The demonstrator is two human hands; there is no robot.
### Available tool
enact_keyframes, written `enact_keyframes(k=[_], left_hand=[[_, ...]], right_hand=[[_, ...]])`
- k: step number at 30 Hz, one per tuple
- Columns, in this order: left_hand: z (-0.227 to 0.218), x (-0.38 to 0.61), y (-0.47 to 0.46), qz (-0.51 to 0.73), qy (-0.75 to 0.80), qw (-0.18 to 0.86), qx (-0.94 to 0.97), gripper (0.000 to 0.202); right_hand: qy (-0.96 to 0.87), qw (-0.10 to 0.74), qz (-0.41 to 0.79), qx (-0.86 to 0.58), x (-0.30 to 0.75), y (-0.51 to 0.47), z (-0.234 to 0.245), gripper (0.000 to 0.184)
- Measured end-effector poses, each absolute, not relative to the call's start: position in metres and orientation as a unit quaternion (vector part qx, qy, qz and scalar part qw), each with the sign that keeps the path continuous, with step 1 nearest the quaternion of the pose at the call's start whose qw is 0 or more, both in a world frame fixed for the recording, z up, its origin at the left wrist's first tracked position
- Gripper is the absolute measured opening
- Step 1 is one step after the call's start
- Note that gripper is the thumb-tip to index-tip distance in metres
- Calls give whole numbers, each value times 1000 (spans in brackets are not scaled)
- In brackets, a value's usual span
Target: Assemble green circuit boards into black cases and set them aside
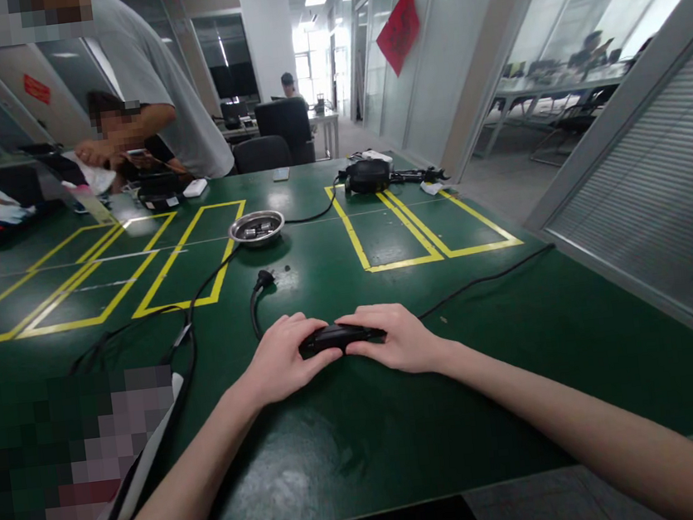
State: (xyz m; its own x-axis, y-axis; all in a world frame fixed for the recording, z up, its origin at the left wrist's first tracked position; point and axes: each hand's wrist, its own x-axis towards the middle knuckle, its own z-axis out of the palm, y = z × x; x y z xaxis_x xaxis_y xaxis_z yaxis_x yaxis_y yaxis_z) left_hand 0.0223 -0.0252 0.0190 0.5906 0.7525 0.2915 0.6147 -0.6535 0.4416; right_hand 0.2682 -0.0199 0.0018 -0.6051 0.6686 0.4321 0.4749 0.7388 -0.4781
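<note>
A black power adapter (343,338) lies crosswise between my two hands, low over the green table. My left hand (288,354) grips its left end, thumb along the near side and fingers over the far side. On its right end my right hand (396,338) holds it the same way. Just beyond my left hand, a thick black cord ends in a black plug (265,279) resting on the table. A thinner black cable (486,279) runs from beside my right hand toward the table's right edge. The adapter's underside is hidden.
A metal bowl (257,228) with small metal parts stands farther back. Yellow tape (400,264) marks rectangles on the green table (493,393). A black device (368,176) sits at the back. Cables and a blurred pale-edged object (150,458) lie left. A person (159,73) stands across the table.
</note>
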Motion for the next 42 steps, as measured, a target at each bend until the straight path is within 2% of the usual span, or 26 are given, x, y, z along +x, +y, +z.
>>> enact_keyframes(k=[3, 8, 12, 16, 21, 23, 26, 31, 33, 36, 39, 42], left_hand=[[21, 21, -24, 236, 397, 152, 874, 32], [20, 21, -24, 253, 402, 168, 864, 29], [18, 21, -25, 260, 402, 175, 860, 29], [19, 21, -26, 256, 404, 179, 859, 27], [21, 21, -26, 250, 407, 163, 864, 26], [21, 22, -26, 247, 408, 160, 864, 26], [22, 22, -26, 240, 415, 163, 862, 28], [22, 24, -26, 230, 427, 171, 858, 27], [19, 24, -25, 237, 430, 158, 857, 29], [13, 20, -21, 291, 422, 96, 853, 37], [12, 13, -18, 356, 403, 22, 843, 40], [13, 9, -17, 388, 376, -5, 841, 29]], right_hand=[[-878, 305, 157, -333, 268, -19, 2, 31], [-904, 265, 135, -306, 271, -19, 1, 59], [-907, 247, 130, -316, 270, -21, 0, 53], [-913, 234, 112, -315, 270, -22, 2, 61], [-889, 273, 173, -324, 267, -21, 3, 40], [-883, 279, 188, -328, 266, -20, 2, 37], [-892, 261, 163, -332, 266, -20, 1, 41], [-936, 176, 62, -298, 270, -21, 4, 59], [-934, 166, 51, -312, 271, -20, 3, 59], [-906, 205, 96, -357, 274, -13, -1, 56], [-838, 324, 166, -407, 287, 6, -5, 54], [-739, 444, 198, -466, 312, 32, -6, 52]])
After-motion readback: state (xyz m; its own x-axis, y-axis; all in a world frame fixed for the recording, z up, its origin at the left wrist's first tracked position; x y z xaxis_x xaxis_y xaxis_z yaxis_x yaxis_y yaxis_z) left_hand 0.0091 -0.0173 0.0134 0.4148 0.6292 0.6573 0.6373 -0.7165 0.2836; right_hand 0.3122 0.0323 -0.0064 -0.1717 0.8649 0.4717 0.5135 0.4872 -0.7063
